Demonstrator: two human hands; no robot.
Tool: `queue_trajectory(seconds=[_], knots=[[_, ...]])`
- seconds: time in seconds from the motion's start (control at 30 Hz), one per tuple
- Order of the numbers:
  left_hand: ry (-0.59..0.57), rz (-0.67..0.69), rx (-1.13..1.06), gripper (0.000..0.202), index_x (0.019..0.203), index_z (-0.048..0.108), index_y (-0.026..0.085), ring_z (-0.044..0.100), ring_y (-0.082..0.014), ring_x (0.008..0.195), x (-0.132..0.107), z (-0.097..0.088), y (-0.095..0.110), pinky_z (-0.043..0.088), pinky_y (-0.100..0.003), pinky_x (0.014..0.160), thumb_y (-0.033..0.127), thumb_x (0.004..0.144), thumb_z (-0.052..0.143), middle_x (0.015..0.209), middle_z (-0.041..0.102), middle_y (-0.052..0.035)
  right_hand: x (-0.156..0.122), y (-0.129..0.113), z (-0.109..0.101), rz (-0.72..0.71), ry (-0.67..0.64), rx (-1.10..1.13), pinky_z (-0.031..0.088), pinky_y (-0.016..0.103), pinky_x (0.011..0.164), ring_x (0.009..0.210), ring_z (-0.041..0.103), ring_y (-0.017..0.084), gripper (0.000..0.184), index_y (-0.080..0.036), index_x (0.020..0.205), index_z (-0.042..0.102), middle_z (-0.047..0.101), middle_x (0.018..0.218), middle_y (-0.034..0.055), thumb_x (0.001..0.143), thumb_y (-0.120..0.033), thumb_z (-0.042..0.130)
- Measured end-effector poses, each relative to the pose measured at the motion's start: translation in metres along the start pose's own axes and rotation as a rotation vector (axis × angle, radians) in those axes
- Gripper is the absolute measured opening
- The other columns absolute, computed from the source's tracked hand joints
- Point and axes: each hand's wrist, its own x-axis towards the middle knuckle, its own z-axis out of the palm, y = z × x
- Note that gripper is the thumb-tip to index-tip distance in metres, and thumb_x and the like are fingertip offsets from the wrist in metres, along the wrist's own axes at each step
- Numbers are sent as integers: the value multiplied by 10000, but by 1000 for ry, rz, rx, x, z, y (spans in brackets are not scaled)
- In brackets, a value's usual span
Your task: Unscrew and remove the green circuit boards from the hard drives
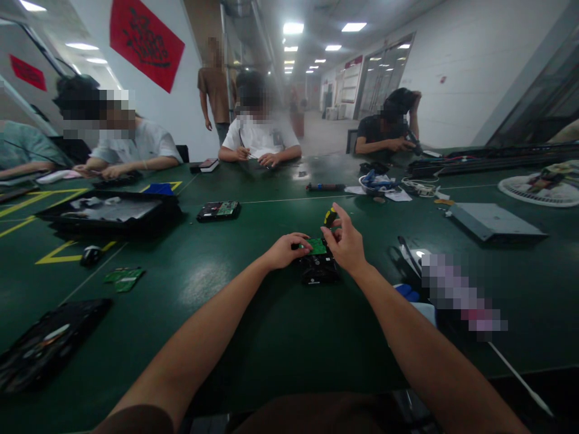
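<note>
A black hard drive [319, 272] lies on the green tabletop in front of me, with a green circuit board [318, 246] showing on its upper side. My left hand [286, 251] grips the drive's left edge, fingertips reaching onto the board. Above the right side of the drive, my right hand [348, 242] pinches a screwdriver [330, 216] by its yellow and black handle. The handle stands tilted; its tip is too small or hidden to make out.
Another hard drive [218, 210] lies farther left, beyond a loose circuit board [124, 278]. A black tray [111, 220] stands at left, a grey metal box [497, 221] at right. A fan grille [540, 188] lies far right. Several people sit across the table.
</note>
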Motion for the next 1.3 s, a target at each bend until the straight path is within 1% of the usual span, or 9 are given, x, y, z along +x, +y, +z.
queue_trajectory(seconds=[0.1,0.23,0.43,0.53,0.7,0.87,0.97,1.13,1.3], knots=[[3,-2,5,141,1018,791,224,593,-246,1286,0,0,0,398,-473,1159,258,902,717,1326,661,-95,0,0,0,7,-10,6,620,382,678,625,645,158,670,-291,1575,318,711,1078,66,968,-331,598],[7,-15,-1,137,1011,792,224,598,-246,1278,0,0,0,400,-475,1156,264,904,717,1343,651,-97,0,1,1,22,-10,37,628,385,695,696,686,178,671,-274,1592,274,702,1159,98,981,-299,549],[6,-20,-7,150,1020,795,227,598,-252,1275,0,0,0,398,-477,1155,279,898,726,1348,649,-100,0,2,1,-7,19,-12,638,414,699,721,683,192,625,-288,1534,372,679,1222,108,958,-338,609],[1,-21,-8,150,1022,796,227,602,-255,1269,0,0,0,401,-480,1153,276,898,726,1355,644,-99,-1,3,1,-4,6,-16,641,416,686,715,683,194,636,-289,1546,353,671,1241,114,961,-330,598],[14,-16,-16,125,996,794,226,611,-242,1254,0,0,3,410,-477,1148,261,899,723,1327,662,-92,-1,4,2,11,5,5,644,407,687,693,687,187,660,-261,1578,286,677,1211,125,972,-291,546],[7,-10,-18,127,1000,793,223,603,-246,1270,-1,0,5,404,-480,1153,256,903,718,1299,676,-94,-1,3,1,-8,19,-13,632,387,649,608,627,153,629,-288,1549,350,687,1156,91,967,-332,586],[11,-12,-16,134,1006,794,221,605,-248,1267,-1,0,4,402,-476,1155,259,906,715,1315,666,-99,-1,2,1,-13,11,-16,624,372,638,653,647,168,628,-306,1554,354,689,1148,85,972,-335,587],[16,-9,-19,135,1004,796,217,602,-247,1269,-1,1,3,410,-472,1149,264,902,719,1319,663,-102,0,2,1,4,4,26,626,361,651,803,713,214,649,-277,1580,308,686,1193,110,979,-296,555],[5,-19,-8,133,1006,793,232,598,-243,1275,0,0,2,400,-483,1158,260,895,726,1324,663,-86,0,2,0,-14,5,4,620,369,648,786,692,207,658,-294,1568,334,695,1156,93,965,-322,596]])
